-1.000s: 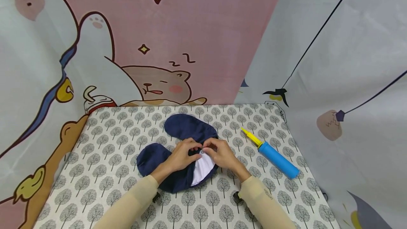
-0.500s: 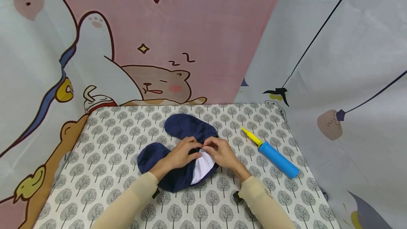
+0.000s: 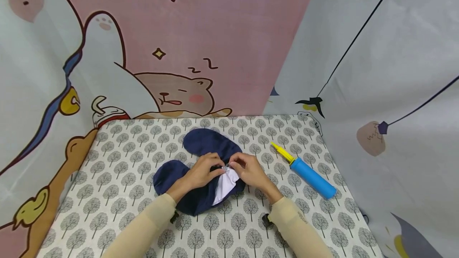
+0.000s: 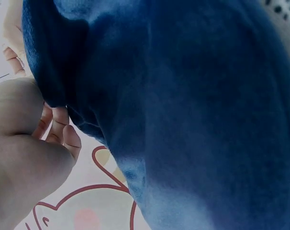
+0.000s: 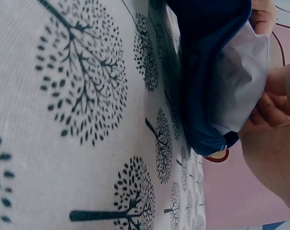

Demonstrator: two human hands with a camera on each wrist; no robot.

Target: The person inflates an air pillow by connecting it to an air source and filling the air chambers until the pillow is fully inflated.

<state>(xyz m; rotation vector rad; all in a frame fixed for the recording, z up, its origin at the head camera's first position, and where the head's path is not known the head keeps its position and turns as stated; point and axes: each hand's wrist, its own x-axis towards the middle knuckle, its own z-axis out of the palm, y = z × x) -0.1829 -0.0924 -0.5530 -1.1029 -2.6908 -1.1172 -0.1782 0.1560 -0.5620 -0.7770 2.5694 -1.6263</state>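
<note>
A navy, U-shaped fabric neck pillow [image 3: 211, 140] lies on the table, its cover parted to bare a white inner layer [image 3: 224, 188]. At the top of that layer a small, pale round valve [image 3: 225, 167] shows between the hands. The left hand [image 3: 202, 172] pinches the white layer by the valve with thumb and fingers. Opposite it, the right hand [image 3: 251, 172] pinches the layer's upper right edge. In the left wrist view, navy fabric [image 4: 197, 105] hides most of the hands' work. The right wrist view shows the white layer [image 5: 240, 76] standing out of the cover.
To the right lies a hand pump [image 3: 312, 177] with a blue barrel and yellow nozzle. The table has a tree-print cloth [image 3: 122, 178]. Printed cartoon curtains [image 3: 233, 43] stand behind and at both sides. A dark wrist device [image 3: 267, 221] sits below the right sleeve.
The white layer's top has been drawn up and creased between the hands, and the valve sits closer to the left fingertips. The head view has shifted slightly. The pump stays put.
</note>
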